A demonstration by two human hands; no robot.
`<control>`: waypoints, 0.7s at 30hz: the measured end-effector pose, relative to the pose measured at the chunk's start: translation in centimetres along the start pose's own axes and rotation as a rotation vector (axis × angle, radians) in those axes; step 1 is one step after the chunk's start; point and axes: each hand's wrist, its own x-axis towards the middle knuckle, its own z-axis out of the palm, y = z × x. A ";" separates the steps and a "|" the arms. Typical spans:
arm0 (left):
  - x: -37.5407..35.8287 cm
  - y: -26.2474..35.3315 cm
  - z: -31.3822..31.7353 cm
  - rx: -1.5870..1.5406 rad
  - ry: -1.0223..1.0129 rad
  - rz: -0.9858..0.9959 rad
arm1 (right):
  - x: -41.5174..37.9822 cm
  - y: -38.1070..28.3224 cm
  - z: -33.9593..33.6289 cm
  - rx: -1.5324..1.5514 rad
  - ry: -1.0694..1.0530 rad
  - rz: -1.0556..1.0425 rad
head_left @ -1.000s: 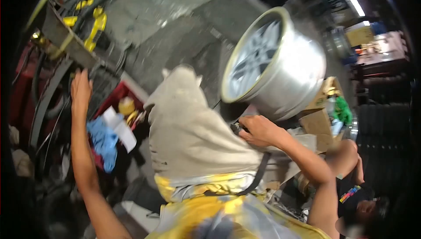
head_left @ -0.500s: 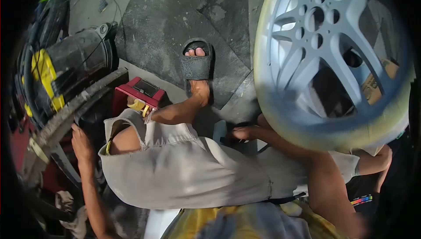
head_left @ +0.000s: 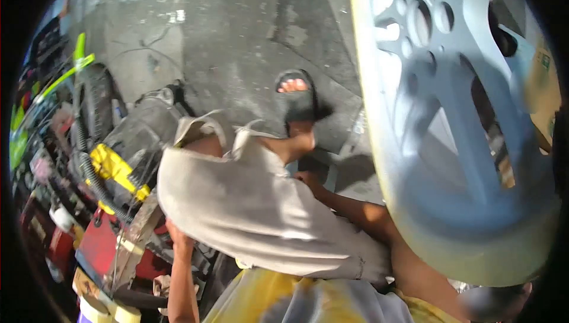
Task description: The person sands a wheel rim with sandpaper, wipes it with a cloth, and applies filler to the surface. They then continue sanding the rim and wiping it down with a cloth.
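My left hand (head_left: pixel 178 237) is low at the left, beside a worn beam (head_left: pixel 139 234) and against the edge of the pale shorts (head_left: pixel 237 195); its fingers are mostly hidden. Between the legs, my right hand (head_left: pixel 307 180) reaches down near a small grey object (head_left: pixel 323 166) on the floor. Its fingers are too small and blurred to make out. A large light grey spoked wheel (head_left: pixel 456 115) with a yellowish rim edge stands at the right, partly over my right forearm.
A foot in a black sandal (head_left: pixel 296 106) rests on the grey floor (head_left: pixel 231 38). At the left are a dark machine with a yellow part (head_left: pixel 115 169), black hoses, a red case (head_left: pixel 106 246) and mixed clutter. Brown cardboard (head_left: pixel 544 86) shows behind the wheel.
The view has turned and shifted, bringing more clutter in at the left. My left hand now appears closer to the shorts, and the leg covers the red box. The wheel looks nearer and narrower.
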 end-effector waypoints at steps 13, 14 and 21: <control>2.9 3.0 0.5 0.879 0.138 0.052 | 6.9 -0.9 -7.2 -0.851 -0.290 -0.076; 3.1 2.3 0.1 0.851 0.160 0.090 | 7.1 -2.9 -8.8 -0.968 -0.332 -0.079; 1.9 14.7 -3.4 0.700 -0.111 -0.039 | -2.5 -26.4 -12.8 -1.354 -0.199 0.177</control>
